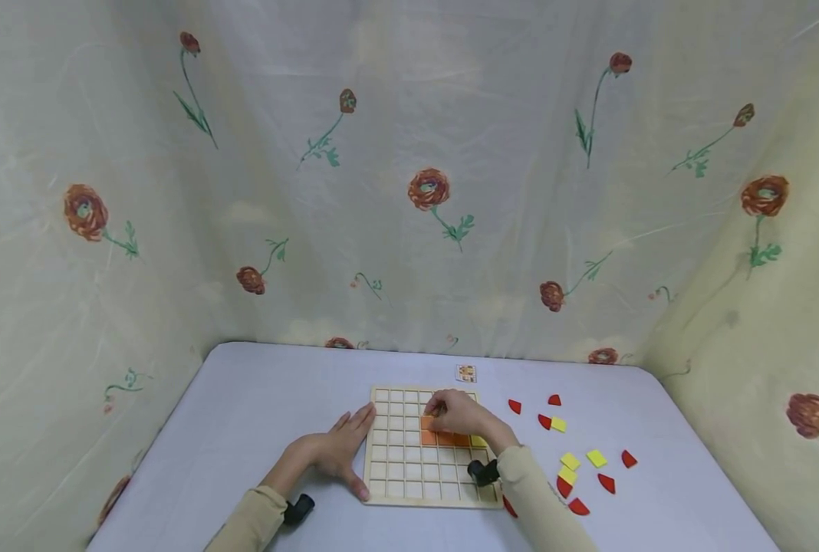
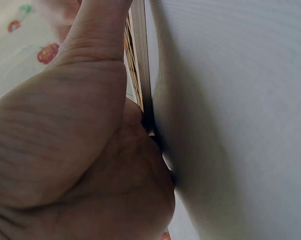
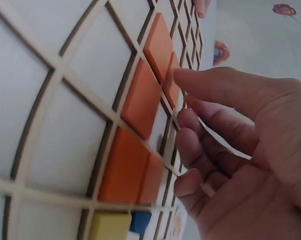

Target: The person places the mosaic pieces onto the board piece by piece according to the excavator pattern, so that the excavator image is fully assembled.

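A wooden grid board (image 1: 437, 504) lies on the table with several orange square tiles (image 3: 142, 100) set in its cells. My left hand (image 1: 340, 448) rests against the board's left edge with fingers spread; in the left wrist view the palm lies beside the wooden edge (image 2: 140, 45). Over the upper middle of the grid, my right hand (image 1: 459, 412) touches an orange tile (image 3: 171, 92) with one extended digit, while its other fingers bend loosely beside the board. A yellow tile (image 3: 110, 227) and a small blue piece (image 3: 140, 220) sit in cells past the orange ones.
Right of the board lie scattered red quarter-circle pieces (image 1: 606, 483) and yellow squares (image 1: 596, 458). A small picture card (image 1: 465, 373) lies behind the board. Flowered curtains (image 1: 382, 230) surround the white table (image 1: 271, 391) at the back and sides.
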`<state>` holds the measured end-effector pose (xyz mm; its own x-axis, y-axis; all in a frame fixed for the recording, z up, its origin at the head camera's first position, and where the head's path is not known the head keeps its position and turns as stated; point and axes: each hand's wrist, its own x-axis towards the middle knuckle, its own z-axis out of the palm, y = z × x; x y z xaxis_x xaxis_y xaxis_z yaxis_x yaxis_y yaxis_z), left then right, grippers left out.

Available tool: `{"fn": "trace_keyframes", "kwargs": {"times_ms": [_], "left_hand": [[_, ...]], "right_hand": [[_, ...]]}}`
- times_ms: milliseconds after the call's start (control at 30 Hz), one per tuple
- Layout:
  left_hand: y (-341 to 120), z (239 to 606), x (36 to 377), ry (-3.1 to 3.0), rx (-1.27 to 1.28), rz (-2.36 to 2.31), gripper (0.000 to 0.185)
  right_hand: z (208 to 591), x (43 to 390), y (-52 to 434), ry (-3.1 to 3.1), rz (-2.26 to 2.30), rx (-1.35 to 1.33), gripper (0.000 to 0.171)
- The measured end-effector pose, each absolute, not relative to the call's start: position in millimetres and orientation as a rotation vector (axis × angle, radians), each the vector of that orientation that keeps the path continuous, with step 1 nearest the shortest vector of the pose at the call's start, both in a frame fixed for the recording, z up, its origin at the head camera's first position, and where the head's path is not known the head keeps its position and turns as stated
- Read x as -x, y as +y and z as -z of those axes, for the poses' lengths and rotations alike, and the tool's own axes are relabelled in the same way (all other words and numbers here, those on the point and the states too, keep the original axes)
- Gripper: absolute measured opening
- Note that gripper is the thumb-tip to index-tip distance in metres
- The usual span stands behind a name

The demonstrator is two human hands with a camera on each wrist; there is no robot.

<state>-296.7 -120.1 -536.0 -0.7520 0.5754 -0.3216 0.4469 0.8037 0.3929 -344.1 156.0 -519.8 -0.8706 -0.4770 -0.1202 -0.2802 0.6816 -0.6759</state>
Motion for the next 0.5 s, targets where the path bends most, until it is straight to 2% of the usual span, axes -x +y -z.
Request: {"fn": "trace_keyframes", "kwargs": {"times_ms": [200,500], "left_hand": [[-119,535,296,2.553,-0.745,-0.405,0.14],[-120,534,297,2.539,-0.749,-0.4,0.14]], "right_hand": [[508,347,179,2.699,1.036,0.504,0.018],[504,356,245,2.855,0.974,0.164,0.021]]}}
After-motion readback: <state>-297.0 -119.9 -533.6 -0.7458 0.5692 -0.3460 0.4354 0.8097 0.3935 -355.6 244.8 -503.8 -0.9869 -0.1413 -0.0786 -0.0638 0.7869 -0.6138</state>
